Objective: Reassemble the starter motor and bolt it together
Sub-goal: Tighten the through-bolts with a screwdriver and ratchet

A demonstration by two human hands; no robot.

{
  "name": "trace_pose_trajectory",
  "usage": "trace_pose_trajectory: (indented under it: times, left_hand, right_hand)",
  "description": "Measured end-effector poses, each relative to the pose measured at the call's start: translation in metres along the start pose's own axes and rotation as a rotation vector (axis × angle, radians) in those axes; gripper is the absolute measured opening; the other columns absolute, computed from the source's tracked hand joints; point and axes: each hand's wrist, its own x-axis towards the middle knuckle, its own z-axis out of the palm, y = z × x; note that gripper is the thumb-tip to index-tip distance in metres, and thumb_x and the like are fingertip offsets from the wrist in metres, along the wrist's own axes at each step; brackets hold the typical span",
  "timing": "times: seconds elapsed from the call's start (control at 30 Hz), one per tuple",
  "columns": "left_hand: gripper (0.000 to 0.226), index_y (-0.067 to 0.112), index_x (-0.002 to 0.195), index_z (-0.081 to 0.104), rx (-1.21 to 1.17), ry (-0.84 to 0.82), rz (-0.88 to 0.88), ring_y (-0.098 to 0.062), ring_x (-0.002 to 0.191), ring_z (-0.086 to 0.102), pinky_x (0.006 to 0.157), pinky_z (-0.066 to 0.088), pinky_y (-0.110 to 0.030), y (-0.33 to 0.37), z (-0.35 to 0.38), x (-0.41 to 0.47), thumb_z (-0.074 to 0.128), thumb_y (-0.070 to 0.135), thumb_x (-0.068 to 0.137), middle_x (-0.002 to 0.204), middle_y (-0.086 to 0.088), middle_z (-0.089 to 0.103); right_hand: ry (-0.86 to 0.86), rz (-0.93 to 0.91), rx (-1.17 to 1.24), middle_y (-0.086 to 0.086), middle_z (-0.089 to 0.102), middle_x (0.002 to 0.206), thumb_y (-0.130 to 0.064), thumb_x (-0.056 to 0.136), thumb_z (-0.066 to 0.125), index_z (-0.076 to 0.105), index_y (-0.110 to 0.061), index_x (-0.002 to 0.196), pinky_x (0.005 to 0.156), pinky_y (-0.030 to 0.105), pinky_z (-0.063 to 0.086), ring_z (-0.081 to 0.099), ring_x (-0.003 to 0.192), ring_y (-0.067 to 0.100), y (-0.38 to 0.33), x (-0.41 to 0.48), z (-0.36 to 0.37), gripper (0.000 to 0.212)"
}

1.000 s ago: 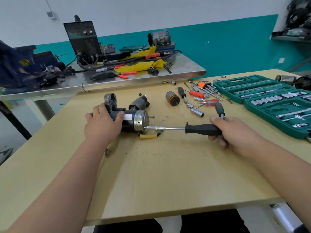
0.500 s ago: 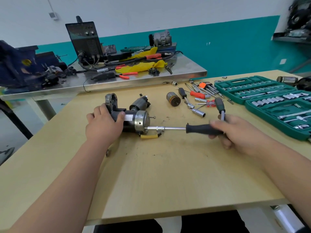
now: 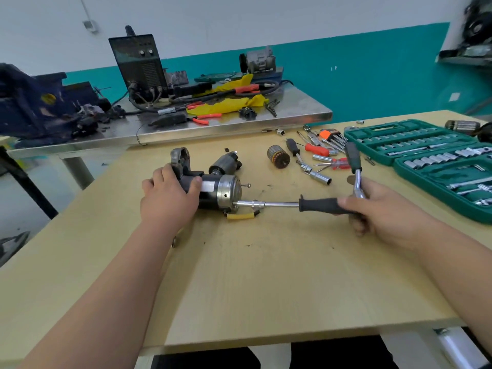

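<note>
Motor: the starter motor (image 3: 213, 190) lies on its side on the wooden table (image 3: 266, 275), left of centre, with its silver end cap facing right.
Left hand: the left hand (image 3: 170, 201) clasps the motor's black body, thumb on top, steadying it.
Driver: the socket driver (image 3: 316, 205) lies level, its tip seated low on the end cap.
Right hand: the right hand (image 3: 386, 211) pinches the tail of the driver's black grip with thumb and fingertips. A ratchet (image 3: 355, 166) stands up from the same hand, apparently held too.
Change: a second ago the right hand wrapped the grip fully. It has slid back to a looser fingertip hold. The motor and left hand are unchanged.
Meaning: probably a re-grip between turns on the lower bolt. The upper bolt (image 3: 248, 185) stands proud, not yet driven.
</note>
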Motion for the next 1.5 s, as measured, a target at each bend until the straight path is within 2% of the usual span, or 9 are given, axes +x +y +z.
trace_pose_trajectory:
  times: [0.1, 0.2, 0.7, 0.8, 0.93, 1.03, 1.17, 1.3, 1.5]
  left_hand:
    - [0.070, 0.010, 0.144, 0.029, 0.006, -0.015, -0.003, -0.034, 0.129, 0.033, 0.091, 0.042, -0.049, 0.001, -0.001, 0.000, 0.037, 0.059, 0.095, 0.145, -0.010, 0.037]
    - [0.069, 0.011, 0.144, 0.030, -0.004, -0.008, 0.005, -0.034, 0.128, 0.033, 0.090, 0.043, -0.049, 0.001, 0.001, 0.000, 0.036, 0.060, 0.095, 0.144, -0.010, 0.037]
    - [0.069, 0.013, 0.144, 0.028, 0.001, 0.011, 0.002, -0.033, 0.128, 0.034, 0.089, 0.044, -0.048, 0.000, 0.004, 0.000, 0.036, 0.060, 0.094, 0.145, -0.010, 0.037]
    - [0.070, 0.012, 0.145, 0.028, 0.004, 0.008, -0.005, -0.034, 0.128, 0.034, 0.089, 0.044, -0.048, 0.000, 0.003, 0.001, 0.035, 0.060, 0.094, 0.145, -0.010, 0.037]
    - [0.070, 0.011, 0.144, 0.028, -0.004, 0.013, 0.001, -0.034, 0.127, 0.034, 0.089, 0.043, -0.048, 0.000, 0.004, -0.001, 0.034, 0.059, 0.095, 0.145, -0.011, 0.037]
    - [0.070, 0.010, 0.144, 0.028, 0.006, 0.007, -0.008, -0.034, 0.127, 0.034, 0.090, 0.042, -0.048, 0.001, 0.003, 0.000, 0.034, 0.059, 0.095, 0.145, -0.011, 0.037]
    - [0.069, 0.010, 0.144, 0.028, 0.006, 0.001, -0.010, -0.034, 0.127, 0.035, 0.092, 0.042, -0.049, 0.001, 0.004, 0.000, 0.034, 0.059, 0.095, 0.144, -0.011, 0.037]
    - [0.069, 0.010, 0.144, 0.029, 0.028, 0.005, -0.019, -0.034, 0.127, 0.036, 0.092, 0.042, -0.048, 0.003, 0.003, 0.001, 0.034, 0.059, 0.095, 0.144, -0.011, 0.038]
    - [0.069, 0.011, 0.144, 0.028, 0.028, 0.011, -0.013, -0.034, 0.127, 0.036, 0.092, 0.042, -0.049, 0.002, 0.005, -0.001, 0.034, 0.059, 0.095, 0.144, -0.012, 0.037]
  right_hand:
    - [0.106, 0.018, -0.099, 0.009, 0.057, 0.060, -0.044, 0.095, 0.051, 0.054, -0.011, 0.087, 0.046, 0.031, 0.038, 0.042, 0.037, 0.018, 0.000, 0.005, 0.003, 0.034]
    - [-0.050, -0.001, -0.002, 0.013, 0.066, 0.081, -0.021, 0.092, 0.063, 0.048, -0.012, 0.107, 0.049, 0.033, 0.046, 0.054, 0.048, 0.018, 0.001, -0.002, 0.002, 0.022]
    - [-0.022, 0.051, -0.038, 0.011, 0.068, 0.078, -0.028, 0.090, 0.065, 0.046, -0.020, 0.120, 0.044, 0.029, 0.045, 0.056, 0.047, 0.020, 0.002, -0.004, 0.003, 0.036]
    - [0.115, 0.056, -0.220, 0.007, 0.066, 0.059, -0.046, 0.095, 0.049, 0.055, -0.013, 0.101, 0.038, 0.023, 0.035, 0.041, 0.036, 0.017, -0.001, 0.002, 0.003, 0.034]
    - [-0.044, 0.010, -0.068, 0.007, 0.069, 0.077, -0.018, 0.093, 0.062, 0.043, -0.021, 0.123, 0.045, 0.031, 0.046, 0.055, 0.048, 0.019, -0.001, -0.007, 0.002, 0.036]
    - [0.124, 0.025, -0.312, 0.002, 0.065, 0.055, -0.042, 0.097, 0.048, 0.055, -0.013, 0.095, 0.039, 0.025, 0.038, 0.042, 0.034, 0.016, -0.003, 0.000, 0.003, 0.030]
    - [-0.082, 0.018, -0.091, 0.007, 0.068, 0.087, -0.019, 0.092, 0.063, 0.042, -0.024, 0.122, 0.046, 0.029, 0.045, 0.053, 0.047, 0.017, -0.001, -0.009, 0.000, 0.036]
    - [0.109, 0.037, -0.240, 0.007, 0.063, 0.059, -0.049, 0.095, 0.046, 0.056, -0.017, 0.092, 0.041, 0.026, 0.034, 0.039, 0.035, 0.019, -0.002, 0.000, 0.000, 0.034]
    - [0.049, -0.003, -0.155, 0.013, 0.071, 0.075, -0.030, 0.095, 0.058, 0.050, -0.020, 0.110, 0.039, 0.026, 0.039, 0.048, 0.041, 0.016, -0.004, -0.002, 0.003, 0.020]
